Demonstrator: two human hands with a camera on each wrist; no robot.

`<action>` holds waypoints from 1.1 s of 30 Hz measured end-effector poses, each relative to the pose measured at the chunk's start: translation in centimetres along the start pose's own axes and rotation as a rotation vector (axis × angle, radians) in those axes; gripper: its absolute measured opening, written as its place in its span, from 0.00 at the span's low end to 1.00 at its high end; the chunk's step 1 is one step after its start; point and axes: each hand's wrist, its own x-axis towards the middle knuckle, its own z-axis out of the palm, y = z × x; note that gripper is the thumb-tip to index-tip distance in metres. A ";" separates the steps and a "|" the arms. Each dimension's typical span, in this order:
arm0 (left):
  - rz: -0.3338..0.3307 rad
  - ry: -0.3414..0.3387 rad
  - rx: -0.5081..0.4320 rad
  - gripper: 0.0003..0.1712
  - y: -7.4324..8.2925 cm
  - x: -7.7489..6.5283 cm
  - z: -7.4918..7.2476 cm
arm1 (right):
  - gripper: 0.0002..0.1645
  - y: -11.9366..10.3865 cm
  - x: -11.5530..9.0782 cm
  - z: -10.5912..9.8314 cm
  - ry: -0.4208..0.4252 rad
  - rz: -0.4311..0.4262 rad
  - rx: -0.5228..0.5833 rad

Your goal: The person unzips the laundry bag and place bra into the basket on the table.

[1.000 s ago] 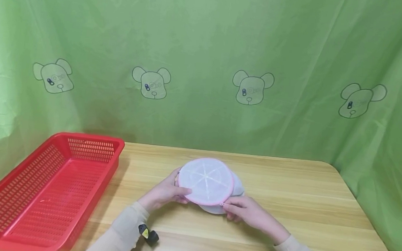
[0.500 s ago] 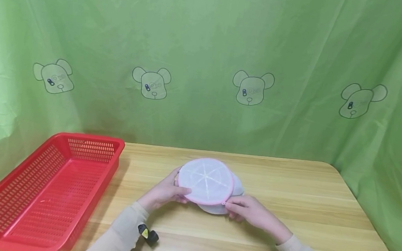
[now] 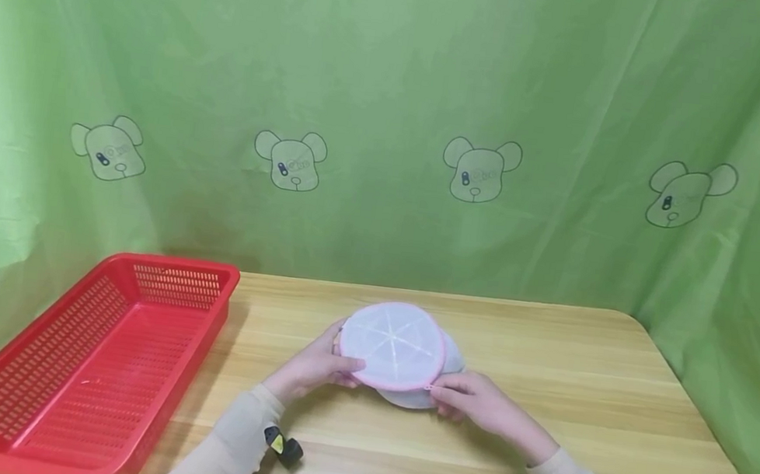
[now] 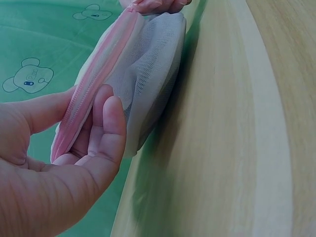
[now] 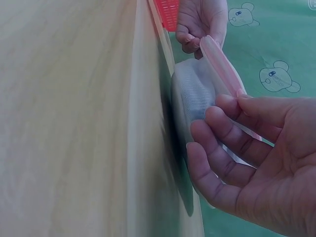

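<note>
A round mesh laundry bag (image 3: pixel 403 345) with a whitish lid, a pink zippered rim and a grey mesh body is held over the middle of the table. My left hand (image 3: pixel 315 362) grips its left edge, thumb on top of the lid and fingers beneath. In the left wrist view the pink zipper (image 4: pixel 91 94) runs along the rim, its teeth together on the side that shows. At the front right of the rim, my right hand (image 3: pixel 484 404) pinches the small zipper pull (image 3: pixel 430 387) between thumb and forefinger. Its other fingers curl beside the mesh body (image 5: pixel 192 94).
A red perforated plastic basket (image 3: pixel 161 368) stands at the left of the wooden table (image 3: pixel 612 420), nothing showing inside it. Green curtains (image 3: pixel 367 228) with bear-head drawings hang behind the table and at both sides. Small black devices (image 3: pixel 284 449) are strapped to both sleeves.
My right hand has shifted slightly to the right along the rim with the zipper pull. The left hand keeps its grip. The whole head view has moved a little.
</note>
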 end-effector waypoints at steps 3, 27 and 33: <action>0.003 0.000 -0.003 0.54 -0.1 0.0 -0.1 | 0.17 0.0 -0.1 -0.2 0.008 0.008 0.012; -0.005 0.004 -0.008 0.56 -0.2 0.1 -0.2 | 0.17 0.3 -0.1 -0.7 0.015 0.009 0.021; -0.005 -0.001 -0.011 0.56 -0.1 0.1 -0.2 | 0.16 0.3 0.0 -0.9 0.015 -0.001 0.010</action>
